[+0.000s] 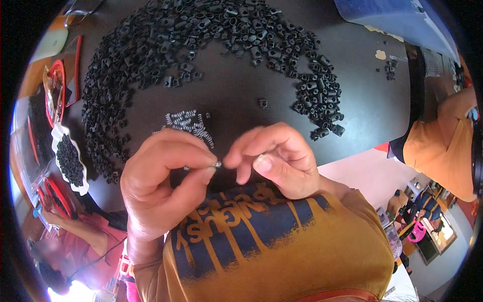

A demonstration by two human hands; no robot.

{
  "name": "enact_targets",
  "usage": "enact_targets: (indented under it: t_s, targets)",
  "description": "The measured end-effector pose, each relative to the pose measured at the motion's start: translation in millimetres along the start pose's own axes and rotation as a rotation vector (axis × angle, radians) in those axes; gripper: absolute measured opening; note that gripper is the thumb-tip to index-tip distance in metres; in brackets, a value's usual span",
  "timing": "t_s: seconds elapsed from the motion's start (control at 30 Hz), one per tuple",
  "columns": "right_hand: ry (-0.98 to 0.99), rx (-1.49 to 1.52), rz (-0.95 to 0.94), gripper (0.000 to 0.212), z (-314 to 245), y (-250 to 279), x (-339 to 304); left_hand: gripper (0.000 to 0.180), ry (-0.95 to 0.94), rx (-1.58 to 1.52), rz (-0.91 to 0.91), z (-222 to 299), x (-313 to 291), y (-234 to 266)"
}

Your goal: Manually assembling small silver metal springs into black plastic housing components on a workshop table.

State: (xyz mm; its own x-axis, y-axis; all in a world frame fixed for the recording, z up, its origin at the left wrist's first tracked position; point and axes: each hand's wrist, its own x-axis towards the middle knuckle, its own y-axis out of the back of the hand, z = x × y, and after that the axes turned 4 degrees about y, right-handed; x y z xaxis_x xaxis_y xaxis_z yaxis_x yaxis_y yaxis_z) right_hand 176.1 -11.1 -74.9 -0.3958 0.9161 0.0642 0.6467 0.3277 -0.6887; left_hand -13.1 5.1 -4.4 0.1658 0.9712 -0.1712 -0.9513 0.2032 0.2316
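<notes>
Between thumb and forefinger, my left hand [163, 176] pinches a small silvery metal spring [217, 164]; most of it is hidden by the fingertips. Just to the right, my right hand [284, 163] has its fingers loosely curved and apart from the thumb, with nothing visible in them. Its fingertips are close to the spring's free end. Beyond my left hand lies a small pile of metal coil springs [183, 121] on the dark table [226, 90]. One small black plastic part [262, 103] sits alone beyond my right hand.
A wide arc of black plastic parts [201, 27] curves around the far side and both flanks. At the left stand a white scalloped dish [83, 187] of small black pieces and a red-rimmed tray [63, 75]. Other people sit at left [93, 236] and right [437, 143].
</notes>
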Motion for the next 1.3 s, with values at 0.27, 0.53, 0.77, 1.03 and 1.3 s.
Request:
enact_targets:
  t_s: [0.27, 0.53, 0.77, 1.03, 1.3]
  targets:
    - [-0.046, 0.089, 0.031, 0.016, -3, 5, -1, 0.021, -0.168, 0.215, -0.074, 0, 3, -11]
    - [-0.128, 0.112, 0.056, 0.016, -5, 5, -4, 0.022, -0.264, 0.317, -0.071, 3, 6, -14]
    - [-0.141, 0.137, 0.083, 0.015, -8, 3, -4, 0.023, -0.379, 0.386, -0.055, 2, 6, -17]
    - [-0.168, 0.167, 0.137, 0.015, -7, 0, -3, 0.026, -0.478, 0.508, -0.054, 6, 2, -20]
    - [-0.182, 0.195, 0.147, 0.015, -8, 2, -4, 0.026, -0.489, 0.522, -0.031, 4, 6, -27]
